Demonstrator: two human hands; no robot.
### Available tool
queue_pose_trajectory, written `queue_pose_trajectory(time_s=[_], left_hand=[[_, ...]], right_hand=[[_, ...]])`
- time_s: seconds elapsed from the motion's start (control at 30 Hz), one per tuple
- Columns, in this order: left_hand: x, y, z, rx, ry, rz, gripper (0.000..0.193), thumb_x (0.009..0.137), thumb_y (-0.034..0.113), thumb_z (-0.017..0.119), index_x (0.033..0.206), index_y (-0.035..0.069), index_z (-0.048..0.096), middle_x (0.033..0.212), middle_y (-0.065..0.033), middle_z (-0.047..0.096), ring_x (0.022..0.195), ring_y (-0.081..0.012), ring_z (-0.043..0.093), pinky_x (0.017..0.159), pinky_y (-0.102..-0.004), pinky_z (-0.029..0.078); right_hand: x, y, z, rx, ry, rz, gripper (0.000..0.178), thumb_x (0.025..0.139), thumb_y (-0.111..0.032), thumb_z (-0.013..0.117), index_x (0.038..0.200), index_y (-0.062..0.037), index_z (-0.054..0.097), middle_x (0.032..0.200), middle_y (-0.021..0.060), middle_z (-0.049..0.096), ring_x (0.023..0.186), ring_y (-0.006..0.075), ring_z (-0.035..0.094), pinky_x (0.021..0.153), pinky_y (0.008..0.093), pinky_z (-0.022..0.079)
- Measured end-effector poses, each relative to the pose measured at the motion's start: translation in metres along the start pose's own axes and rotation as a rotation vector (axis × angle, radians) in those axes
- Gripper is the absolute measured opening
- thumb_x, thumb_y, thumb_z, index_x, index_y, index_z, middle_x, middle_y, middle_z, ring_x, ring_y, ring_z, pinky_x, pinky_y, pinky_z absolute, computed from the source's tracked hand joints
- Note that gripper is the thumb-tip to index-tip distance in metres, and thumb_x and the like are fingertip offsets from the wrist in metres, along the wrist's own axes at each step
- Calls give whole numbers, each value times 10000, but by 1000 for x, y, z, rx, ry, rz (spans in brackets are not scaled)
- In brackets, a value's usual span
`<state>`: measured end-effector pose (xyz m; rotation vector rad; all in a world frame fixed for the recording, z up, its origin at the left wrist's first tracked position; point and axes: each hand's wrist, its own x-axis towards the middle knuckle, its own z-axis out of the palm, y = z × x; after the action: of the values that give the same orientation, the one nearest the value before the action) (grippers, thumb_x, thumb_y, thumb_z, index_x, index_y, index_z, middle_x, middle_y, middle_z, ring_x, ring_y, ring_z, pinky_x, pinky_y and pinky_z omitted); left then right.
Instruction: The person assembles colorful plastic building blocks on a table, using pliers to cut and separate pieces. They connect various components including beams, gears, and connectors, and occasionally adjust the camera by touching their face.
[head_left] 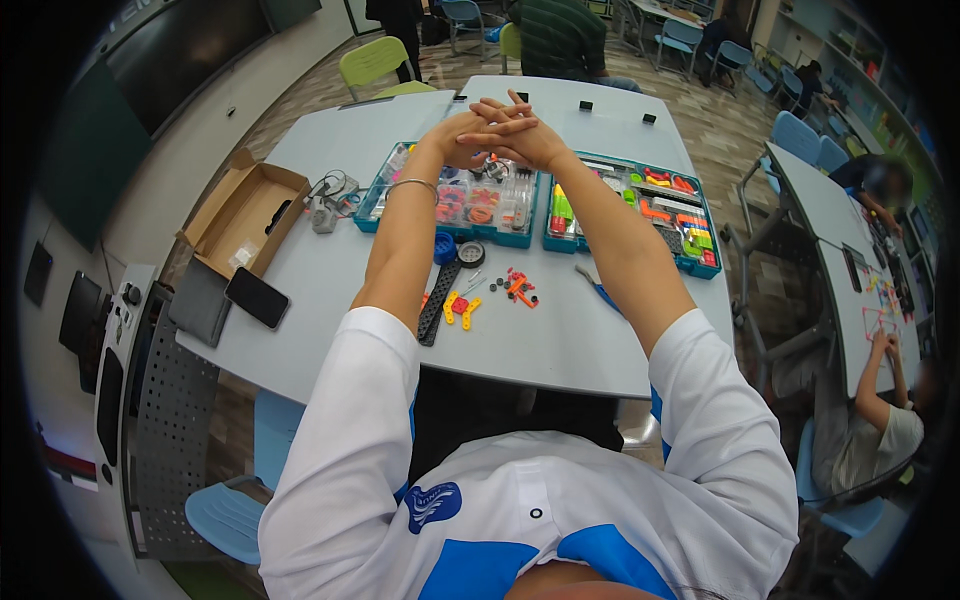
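Hands laced together at full reach, no part held

The left hand point(457, 140) and the right hand point(535, 145) are joined, their fingers interlaced and the arms stretched out toward the far side. No object shows between them; whether the palms meet cannot be told. It looks like a stretch or a pause rather than handling, and taking up any part would first call for unlacing the fingers and bringing the hands down nearer the body.

Nearest to the hands in view, on the table point(565, 345), are two open teal cases of parts: the left case point(510, 240) with clear compartments, and the right case point(560, 243), filled with bright pieces. Whether the hands touch either cannot be judged.

On the near side of the left case lie a blue ring point(444, 249), a wheel point(471, 254), a dark perforated bar point(432, 320) and a yellow-and-red piece point(461, 306). Small orange and black bits point(519, 288) lie to their right, then a blue-handled tool point(605, 293) near the right forearm. Farther left are cables point(323, 218), an open cardboard box point(230, 215) and a phone point(257, 297).
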<state>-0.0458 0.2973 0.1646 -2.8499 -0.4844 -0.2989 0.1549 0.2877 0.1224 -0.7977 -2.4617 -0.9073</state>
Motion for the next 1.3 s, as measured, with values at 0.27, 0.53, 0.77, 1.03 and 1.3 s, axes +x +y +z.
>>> queue_pose_trajectory(time_s=[0.27, 0.53, 0.77, 1.03, 1.3], left_hand=[[21, 36, 24, 92, 176, 194, 727, 779, -2, 677, 1411, 252, 424, 1549, -156, 358, 1206, -414, 543, 1034, -463, 471], [62, 163, 25, -675, 804, -339, 578, 692, -16, 696, 1222, 146, 530, 1283, -167, 575, 1067, -373, 624, 886, -411, 510], [44, 286, -9, -1003, 914, -306, 680, 749, -53, 688, 1361, 68, 415, 1354, -213, 536, 1307, -376, 505, 1028, -451, 451], [-106, 303, 37, -883, 814, -352, 781, 845, 85, 762, 1449, 185, 275, 1462, -353, 375, 1288, -479, 517, 1007, -510, 481], [-212, 323, 68, -280, 809, -986, 544, 921, 254, 678, 1335, 75, 372, 1370, -262, 509, 1179, -405, 571, 915, -436, 502]], right_hand=[[-40, -16, -15, 218, 97, 155, 588, 923, -271, 594, 1462, -447, 438, 1440, 68, 477, 1302, 261, 508, 1231, 556, 200], [-45, -45, -152, 1042, -128, 724, 557, 815, 25, 566, 1327, -192, 611, 908, 125, 720, 863, 255, 697, 799, 369, 530], [-92, -73, -230, 1072, -408, 476, 661, 792, -37, 605, 1427, -207, 535, 994, 154, 719, 893, 304, 695, 764, 397, 539], [-72, -188, -180, 1265, -475, 75, 730, 831, -41, 585, 1522, -80, 354, 1108, 225, 616, 1016, 375, 635, 829, 451, 509], [-76, -312, -119, 1315, 184, 167, 503, 868, -97, 632, 1347, -39, 488, 1322, 219, 445, 1133, 356, 556, 892, 423, 516]])
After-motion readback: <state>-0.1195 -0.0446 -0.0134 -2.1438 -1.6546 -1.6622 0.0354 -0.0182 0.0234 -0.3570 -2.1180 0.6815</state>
